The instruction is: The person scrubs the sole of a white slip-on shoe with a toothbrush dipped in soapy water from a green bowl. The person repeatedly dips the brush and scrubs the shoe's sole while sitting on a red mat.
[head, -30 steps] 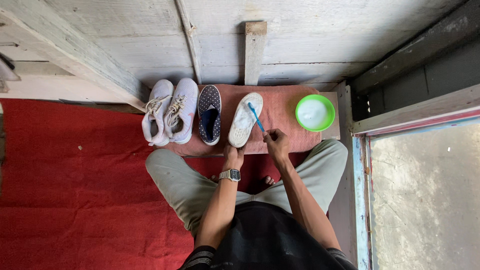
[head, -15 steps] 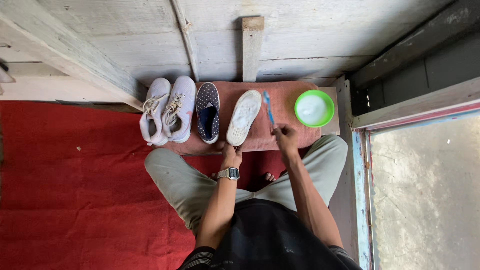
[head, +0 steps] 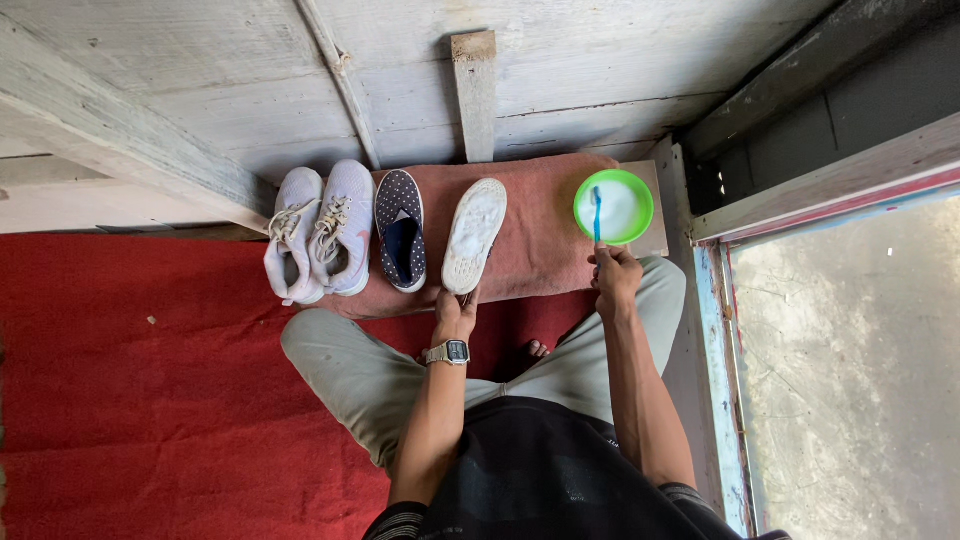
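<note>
A shoe lies sole up (head: 474,234) on a reddish cloth (head: 545,240), its white sole soapy. My left hand (head: 455,312), with a wristwatch, grips the heel end of that shoe. My right hand (head: 615,275) holds a blue toothbrush (head: 597,213) whose head dips into a green bowl (head: 613,207) of whitish liquid at the cloth's right end. Beside the overturned shoe sits its dark dotted mate (head: 400,243), upright.
A pair of pale lilac sneakers (head: 318,232) stands left of the dotted shoe. A wooden plank wall (head: 480,80) rises behind. Red carpet (head: 140,400) covers the floor on the left. A door frame and concrete ground (head: 850,370) lie to the right.
My right hand has carried the toothbrush off the shoe's sole to the right and into the green bowl. My left hand has stayed on the shoe's heel.
</note>
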